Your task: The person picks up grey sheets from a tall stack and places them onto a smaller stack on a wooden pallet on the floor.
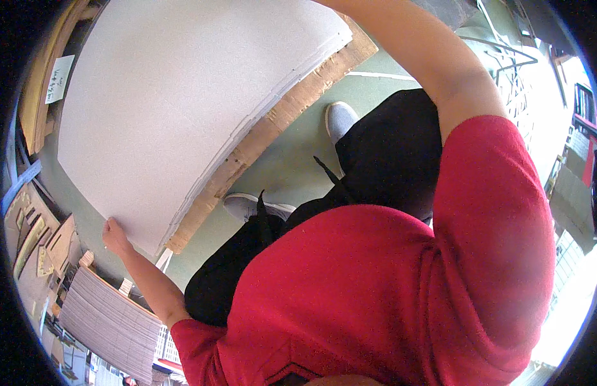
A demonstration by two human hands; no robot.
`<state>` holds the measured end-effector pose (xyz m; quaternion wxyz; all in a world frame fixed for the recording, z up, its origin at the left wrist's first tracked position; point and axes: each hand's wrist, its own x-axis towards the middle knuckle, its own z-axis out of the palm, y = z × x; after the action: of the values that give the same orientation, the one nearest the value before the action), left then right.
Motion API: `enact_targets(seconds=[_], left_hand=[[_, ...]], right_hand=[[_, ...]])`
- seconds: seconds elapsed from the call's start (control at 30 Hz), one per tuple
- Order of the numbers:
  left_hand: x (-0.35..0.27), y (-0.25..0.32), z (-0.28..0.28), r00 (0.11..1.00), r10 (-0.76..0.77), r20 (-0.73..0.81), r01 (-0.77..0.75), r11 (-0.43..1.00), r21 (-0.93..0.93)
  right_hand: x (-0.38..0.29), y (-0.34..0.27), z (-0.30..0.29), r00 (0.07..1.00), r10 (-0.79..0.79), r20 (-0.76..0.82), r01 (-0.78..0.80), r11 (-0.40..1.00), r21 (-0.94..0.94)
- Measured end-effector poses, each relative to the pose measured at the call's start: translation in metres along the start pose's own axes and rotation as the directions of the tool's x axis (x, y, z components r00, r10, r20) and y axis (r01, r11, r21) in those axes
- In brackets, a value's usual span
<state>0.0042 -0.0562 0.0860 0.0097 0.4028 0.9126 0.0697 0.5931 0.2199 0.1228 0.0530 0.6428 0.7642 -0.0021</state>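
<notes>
A stack of large white sheets (182, 106) lies before me on a wooden pallet or board base (260, 144), its edges slightly uneven along the near side. My left hand (116, 235) is at the left edge of the stack, its fingers curled at the border of the top sheet and seeming to pinch it. My right arm reaches forward over the far right corner of the stack. The right hand itself is out of view beyond the top of the picture.
My grey shoes (341, 120) stand on the green floor (298, 164) close to the wooden base. Yellowish timber (35, 116) with a handwritten paper note (60, 79) is at far left. Cut-out boards (33, 241) and a stack of thin sheets (110, 323) lie lower left. Thin metal frames (515, 67) are at right.
</notes>
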Motion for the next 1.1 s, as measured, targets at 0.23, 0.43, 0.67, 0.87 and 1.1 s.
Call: enact_targets(seconds=[0.23, 0.43, 0.67, 0.87, 1.1], left_hand=[[-0.003, -0.020, -0.001, 0.997, -0.070, 0.040, 0.074, 0.992, -0.103], [-0.009, -0.008, -0.009, 0.993, -0.103, 0.050, 0.106, 0.993, -0.060], [-0.004, -0.028, -0.004, 0.997, -0.073, 0.032, 0.076, 0.994, -0.073], [-0.007, -0.012, -0.007, 0.984, -0.174, 0.050, 0.178, 0.981, -0.081], [-0.009, -0.016, -0.011, 0.978, -0.203, 0.038, 0.205, 0.978, -0.045]], right_hand=[[-0.015, 0.012, -0.003, 0.987, 0.146, 0.073, -0.159, 0.959, 0.235], [-0.017, 0.014, -0.001, 0.987, 0.136, 0.084, -0.152, 0.961, 0.232], [-0.017, 0.012, 0.001, 0.993, 0.105, 0.044, -0.112, 0.970, 0.215], [-0.019, 0.015, 0.000, 0.990, 0.124, 0.059, -0.135, 0.962, 0.237], [-0.023, 0.013, -0.001, 0.990, 0.138, 0.026, -0.140, 0.962, 0.234]])
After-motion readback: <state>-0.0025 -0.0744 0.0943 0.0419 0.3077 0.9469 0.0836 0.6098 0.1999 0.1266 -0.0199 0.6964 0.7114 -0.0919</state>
